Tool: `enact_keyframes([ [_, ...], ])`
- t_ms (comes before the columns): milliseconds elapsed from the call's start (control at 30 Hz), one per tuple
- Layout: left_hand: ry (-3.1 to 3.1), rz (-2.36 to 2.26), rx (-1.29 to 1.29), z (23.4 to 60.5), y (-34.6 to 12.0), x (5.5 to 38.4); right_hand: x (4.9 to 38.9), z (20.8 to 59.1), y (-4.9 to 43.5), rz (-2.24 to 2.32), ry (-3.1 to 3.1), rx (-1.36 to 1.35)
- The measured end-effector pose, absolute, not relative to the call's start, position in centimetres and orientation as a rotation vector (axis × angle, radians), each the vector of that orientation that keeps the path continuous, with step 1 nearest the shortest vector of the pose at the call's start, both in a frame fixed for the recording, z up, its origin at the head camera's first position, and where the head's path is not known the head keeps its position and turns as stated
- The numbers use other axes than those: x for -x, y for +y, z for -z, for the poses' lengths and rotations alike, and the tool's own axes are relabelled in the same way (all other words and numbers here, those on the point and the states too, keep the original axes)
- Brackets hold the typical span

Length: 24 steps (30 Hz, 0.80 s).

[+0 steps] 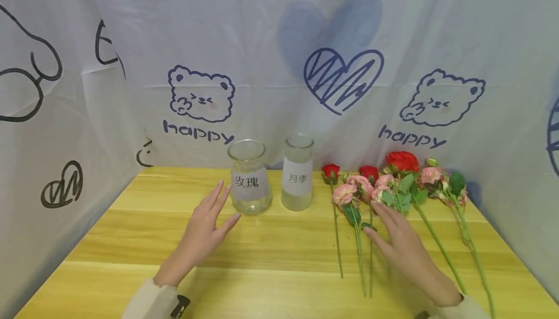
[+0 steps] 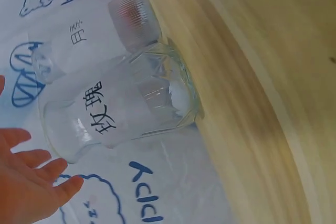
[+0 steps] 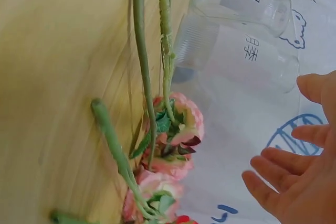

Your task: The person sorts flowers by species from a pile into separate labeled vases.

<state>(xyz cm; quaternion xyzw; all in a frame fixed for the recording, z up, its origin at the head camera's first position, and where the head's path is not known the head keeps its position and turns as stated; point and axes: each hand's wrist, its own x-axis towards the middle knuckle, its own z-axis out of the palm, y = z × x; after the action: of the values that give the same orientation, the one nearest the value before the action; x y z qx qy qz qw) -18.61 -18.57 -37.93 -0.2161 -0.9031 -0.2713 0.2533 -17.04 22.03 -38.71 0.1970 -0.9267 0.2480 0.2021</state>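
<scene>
My left hand (image 1: 204, 231), fingers extended and holding nothing, is just left of a flared glass vase (image 1: 250, 201) with a white label. In the left wrist view its fingertips overlap that vase's rim (image 2: 73, 158). A straight glass vase (image 1: 297, 201), also labelled, stands to its right. Over the flower stems at the right is my empty right hand (image 1: 403, 243), fingers spread. Under and around it lie pink flowers (image 1: 345, 194), a small red rose (image 1: 331, 172) and a large red bloom (image 1: 402, 161). Another red rose (image 1: 369, 172) is partly covered by pink petals.
The wooden table (image 1: 244, 290) meets a white cloth backdrop (image 1: 262, 42) printed with bears and hearts, which also closes in both sides. Long green stems (image 1: 473, 256) point toward the table's front edge. A pink bunch (image 1: 432, 176) lies at the far right.
</scene>
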Motion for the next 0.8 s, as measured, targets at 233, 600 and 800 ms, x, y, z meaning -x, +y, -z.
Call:
enact_keyframes([
  [233, -2.497, 1.201, 0.347, 36.3, -18.8, 21.5, 19.0, 38.6, 21.6, -0.967, -2.581, -0.549],
  [600, -2.435, 1.559, 0.124, 34.7, -17.9, 26.7, 22.4, 39.4, 20.9, -1.241, -2.654, -0.442],
  [800, -2.435, 1.642, 0.072, 34.6, -17.6, 28.3, 23.2, 39.7, 20.7, -1.169, -2.703, -0.438],
])
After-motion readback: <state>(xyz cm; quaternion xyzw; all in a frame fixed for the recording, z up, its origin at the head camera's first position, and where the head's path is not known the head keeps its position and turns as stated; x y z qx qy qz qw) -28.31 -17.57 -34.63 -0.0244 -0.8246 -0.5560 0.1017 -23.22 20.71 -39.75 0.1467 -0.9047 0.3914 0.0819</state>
